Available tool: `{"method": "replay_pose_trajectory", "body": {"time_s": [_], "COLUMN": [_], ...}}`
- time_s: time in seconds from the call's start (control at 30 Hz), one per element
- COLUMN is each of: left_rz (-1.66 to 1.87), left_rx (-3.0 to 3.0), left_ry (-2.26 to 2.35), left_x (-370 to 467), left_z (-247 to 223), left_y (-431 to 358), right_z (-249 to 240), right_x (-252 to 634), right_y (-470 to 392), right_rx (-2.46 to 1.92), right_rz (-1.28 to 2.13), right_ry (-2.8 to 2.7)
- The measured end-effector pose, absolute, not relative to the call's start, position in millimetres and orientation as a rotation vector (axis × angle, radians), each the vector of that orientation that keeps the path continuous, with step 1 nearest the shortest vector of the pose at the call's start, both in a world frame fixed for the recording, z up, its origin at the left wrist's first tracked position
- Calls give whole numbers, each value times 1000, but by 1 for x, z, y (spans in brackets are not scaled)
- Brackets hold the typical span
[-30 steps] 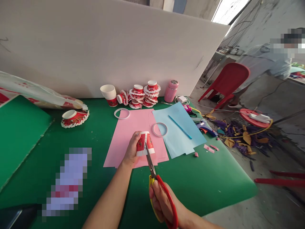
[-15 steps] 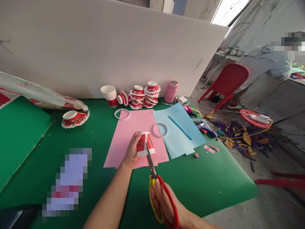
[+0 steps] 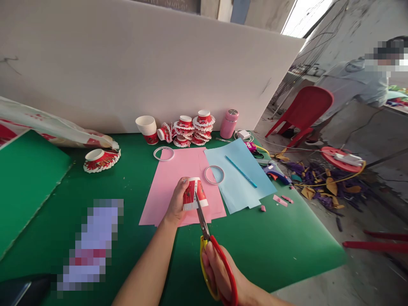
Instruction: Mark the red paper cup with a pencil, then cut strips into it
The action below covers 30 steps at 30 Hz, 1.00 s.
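Note:
My left hand (image 3: pixel 177 199) is closed around a red and white paper cup (image 3: pixel 192 192), which it holds above pink paper sheets (image 3: pixel 157 187). In my right hand (image 3: pixel 219 263) is a pair of scissors (image 3: pixel 204 225) with one yellow and one red handle loop. The scissor blades lie across the cup's printed side, pointing away from me; a cut seems to run along there, though how deep is hard to tell. Part of the cup is hidden by my left fingers and the blades.
Several fringed cups (image 3: pixel 202 123) are stacked by the white board (image 3: pixel 153 68), beside nested paper cups (image 3: pixel 147 127) and a pink bottle (image 3: pixel 229 123). Blue paper (image 3: pixel 236 191) carries a blue pencil (image 3: pixel 241 171). A glue gun (image 3: pixel 276 172) rests at the table's right edge. A person sits at right.
Both hands, the cup and the scissors stay almost in place. The scissors look slightly more closed. The whole view has shifted a little.

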<state>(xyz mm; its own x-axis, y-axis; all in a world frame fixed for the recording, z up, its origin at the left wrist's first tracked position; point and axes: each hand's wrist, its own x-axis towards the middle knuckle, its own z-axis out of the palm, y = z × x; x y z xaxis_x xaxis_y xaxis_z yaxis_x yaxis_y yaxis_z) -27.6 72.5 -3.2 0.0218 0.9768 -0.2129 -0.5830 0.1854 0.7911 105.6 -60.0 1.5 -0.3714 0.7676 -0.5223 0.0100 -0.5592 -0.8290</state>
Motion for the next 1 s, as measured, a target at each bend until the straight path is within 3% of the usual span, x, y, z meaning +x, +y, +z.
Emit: {"method": "replay_pose_trajectory", "body": {"time_s": [0.67,1.0], "left_rz": [1316,1318], "left_rx": [575,577], "left_ry": [877,857], "left_x": [-28,-28], "left_z": [-4,-4], "left_y": [72,72], "right_z": [2,11], "right_x": [104,101], "right_y": [-59,-57], "right_rx": [-1354,-1405], "right_rz": [1920,2084], "right_ry": [-1162,-876]}}
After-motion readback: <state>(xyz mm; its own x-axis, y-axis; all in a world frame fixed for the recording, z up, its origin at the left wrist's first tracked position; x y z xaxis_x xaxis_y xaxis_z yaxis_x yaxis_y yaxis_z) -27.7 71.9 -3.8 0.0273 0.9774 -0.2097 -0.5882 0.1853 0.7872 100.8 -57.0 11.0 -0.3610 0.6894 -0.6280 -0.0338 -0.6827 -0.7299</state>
